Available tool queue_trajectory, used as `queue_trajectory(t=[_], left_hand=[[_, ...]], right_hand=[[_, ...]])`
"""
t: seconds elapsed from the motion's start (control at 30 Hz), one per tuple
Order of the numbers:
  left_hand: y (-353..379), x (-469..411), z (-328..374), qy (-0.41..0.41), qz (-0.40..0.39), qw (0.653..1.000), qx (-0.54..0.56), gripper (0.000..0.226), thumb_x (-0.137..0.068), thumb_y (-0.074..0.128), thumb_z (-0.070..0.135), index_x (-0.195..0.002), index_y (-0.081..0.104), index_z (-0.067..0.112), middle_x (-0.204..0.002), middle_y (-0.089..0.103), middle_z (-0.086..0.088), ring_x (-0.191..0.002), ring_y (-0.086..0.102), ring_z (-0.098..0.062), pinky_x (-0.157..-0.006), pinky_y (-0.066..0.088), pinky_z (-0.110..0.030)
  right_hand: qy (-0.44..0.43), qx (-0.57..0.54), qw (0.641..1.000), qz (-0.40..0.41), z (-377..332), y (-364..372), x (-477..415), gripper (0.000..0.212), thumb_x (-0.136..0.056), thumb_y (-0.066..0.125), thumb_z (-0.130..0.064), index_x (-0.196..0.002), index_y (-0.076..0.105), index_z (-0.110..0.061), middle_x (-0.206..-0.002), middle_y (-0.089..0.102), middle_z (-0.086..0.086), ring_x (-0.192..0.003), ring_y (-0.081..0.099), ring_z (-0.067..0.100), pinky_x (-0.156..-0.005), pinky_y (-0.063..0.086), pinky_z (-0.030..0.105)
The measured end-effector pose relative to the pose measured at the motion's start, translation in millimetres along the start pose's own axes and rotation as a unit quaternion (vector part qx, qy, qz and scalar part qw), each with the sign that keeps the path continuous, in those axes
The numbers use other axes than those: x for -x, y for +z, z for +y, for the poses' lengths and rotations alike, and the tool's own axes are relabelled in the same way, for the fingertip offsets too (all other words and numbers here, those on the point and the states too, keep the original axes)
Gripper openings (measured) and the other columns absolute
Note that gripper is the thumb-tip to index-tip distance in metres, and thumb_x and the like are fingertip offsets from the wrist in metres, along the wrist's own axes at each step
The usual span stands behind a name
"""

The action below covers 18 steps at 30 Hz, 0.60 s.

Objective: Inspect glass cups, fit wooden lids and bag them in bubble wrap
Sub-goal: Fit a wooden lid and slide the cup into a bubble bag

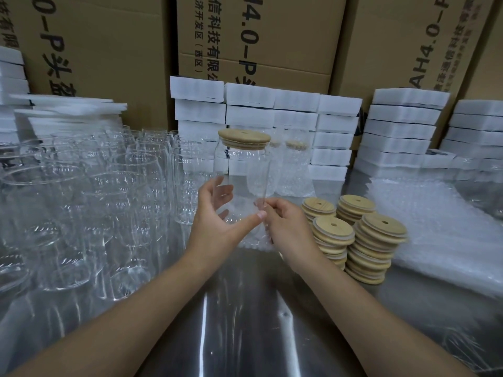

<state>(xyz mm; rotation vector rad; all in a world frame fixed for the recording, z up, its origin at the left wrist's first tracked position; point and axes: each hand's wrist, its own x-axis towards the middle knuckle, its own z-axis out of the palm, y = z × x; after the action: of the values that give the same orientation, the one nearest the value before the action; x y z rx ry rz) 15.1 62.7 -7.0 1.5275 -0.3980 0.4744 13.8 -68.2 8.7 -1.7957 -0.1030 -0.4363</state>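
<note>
Glass cup (242,170) upright between curled hands (217,219) (285,227)

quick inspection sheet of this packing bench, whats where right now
surface: shiny steel table, reflective
job's things: clear glass cup held upright, round wooden lid fitted on it; stacks of spare wooden lids to the right; bubble wrap sheets far right; unlidded glass cups crowd the left; bubble-bagged lidded cups behind
clutter: nothing seen
hands: left hand and right hand both grip the held cup's lower part
cables: nothing seen
surroundings: white foam blocks stacked before brown cardboard boxes
</note>
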Motion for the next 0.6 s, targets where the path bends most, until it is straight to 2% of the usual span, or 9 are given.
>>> queue_trajectory(t=[0.1, 0.2, 0.27, 0.33, 0.37, 0.43, 0.5, 0.57, 0.6], left_hand=[[-1, 0, 1, 0.008, 0.000, 1.000, -0.007, 0.094, -0.058, 0.081, 0.042, -0.136, 0.029, 0.038, -0.124, 0.046, 0.024, -0.116, 0.045, 0.018, -0.093, 0.037, -0.009], [-1, 0, 2, 0.012, -0.008, 1.000, -0.012, 0.097, -0.065, 0.085, 0.045, -0.140, 0.026, 0.034, -0.128, 0.044, 0.020, -0.122, 0.043, 0.011, -0.102, 0.034, -0.014], [-1, 1, 3, 0.012, -0.022, 0.999, -0.025, 0.099, -0.064, 0.080, 0.044, -0.144, 0.022, 0.031, -0.137, 0.041, 0.009, -0.127, 0.041, 0.003, -0.106, 0.031, -0.017], [-1, 1, 2, 0.021, -0.038, 0.998, -0.052, 0.094, -0.068, 0.077, 0.036, -0.141, 0.018, 0.035, -0.146, 0.033, 0.002, -0.133, 0.036, -0.002, -0.103, 0.028, -0.008], [-2, 1, 1, 0.027, -0.046, 0.997, -0.064, 0.091, -0.072, 0.078, 0.031, -0.138, 0.016, 0.039, -0.149, 0.030, 0.001, -0.136, 0.033, -0.002, -0.101, 0.026, -0.004], [-3, 0, -1, 0.033, -0.061, 0.995, -0.077, 0.090, -0.076, 0.077, 0.026, -0.139, 0.013, 0.040, -0.153, 0.025, 0.001, -0.139, 0.028, -0.001, -0.101, 0.024, -0.001], [-5, -1, -2, 0.040, -0.077, 0.992, -0.092, 0.095, -0.078, 0.076, 0.026, -0.146, 0.011, 0.033, -0.155, 0.021, 0.001, -0.141, 0.024, 0.000, -0.103, 0.021, -0.003], [-6, -1, -2, 0.055, -0.089, 0.989, -0.107, 0.098, -0.079, 0.078, 0.020, -0.149, 0.011, 0.029, -0.154, 0.021, 0.003, -0.143, 0.021, 0.001, -0.104, 0.018, -0.004], [-7, 0, -2, 0.067, -0.093, 0.987, -0.116, 0.098, -0.079, 0.079, 0.017, -0.148, 0.011, 0.031, -0.152, 0.022, 0.005, -0.143, 0.021, 0.001, -0.105, 0.018, -0.004]], right_hand=[[-0.006, 0.004, 1.000, -0.014, 1, 1, 0, 0.018, -0.098, 0.052, -0.021, -0.094, 0.068, -0.029, -0.045, 0.052, -0.021, -0.042, 0.046, -0.004, -0.047, 0.036, 0.015], [-0.006, -0.030, 0.999, -0.026, 0, 2, 2, 0.025, -0.099, 0.049, -0.018, -0.093, 0.065, -0.036, -0.042, 0.045, -0.013, -0.039, 0.042, 0.001, -0.042, 0.037, 0.019], [-0.006, -0.042, 0.999, -0.026, 0, 1, 2, 0.024, -0.100, 0.046, -0.018, -0.098, 0.066, -0.031, -0.043, 0.044, -0.012, -0.039, 0.042, 0.002, -0.042, 0.038, 0.019], [0.006, -0.068, 0.998, -0.017, 0, 0, 0, 0.026, -0.101, 0.043, -0.019, -0.104, 0.068, -0.021, -0.044, 0.044, -0.011, -0.040, 0.043, 0.004, -0.044, 0.039, 0.022], [0.014, -0.077, 0.997, -0.013, -1, 0, 0, 0.029, -0.101, 0.041, -0.025, -0.105, 0.069, -0.018, -0.046, 0.044, -0.010, -0.041, 0.045, 0.006, -0.046, 0.041, 0.024], [0.015, -0.073, 0.997, -0.017, -4, -2, 2, 0.042, -0.096, 0.037, -0.049, -0.099, 0.069, -0.024, -0.051, 0.046, -0.007, -0.047, 0.049, 0.010, -0.052, 0.044, 0.029], [-0.017, -0.029, 0.999, -0.022, -6, -4, 8, 0.058, -0.079, 0.034, -0.074, -0.091, 0.067, -0.027, -0.055, 0.048, -0.007, -0.053, 0.051, 0.010, -0.058, 0.046, 0.032], [-0.071, 0.055, 0.996, -0.009, -7, -5, 12, 0.062, -0.065, 0.038, -0.083, -0.089, 0.063, -0.031, -0.059, 0.053, -0.008, -0.055, 0.053, 0.005, -0.060, 0.044, 0.027], [-0.089, 0.099, 0.991, -0.002, -7, -5, 13, 0.064, -0.060, 0.042, -0.085, -0.095, 0.060, -0.034, -0.063, 0.055, -0.009, -0.057, 0.055, 0.003, -0.060, 0.042, 0.022]])
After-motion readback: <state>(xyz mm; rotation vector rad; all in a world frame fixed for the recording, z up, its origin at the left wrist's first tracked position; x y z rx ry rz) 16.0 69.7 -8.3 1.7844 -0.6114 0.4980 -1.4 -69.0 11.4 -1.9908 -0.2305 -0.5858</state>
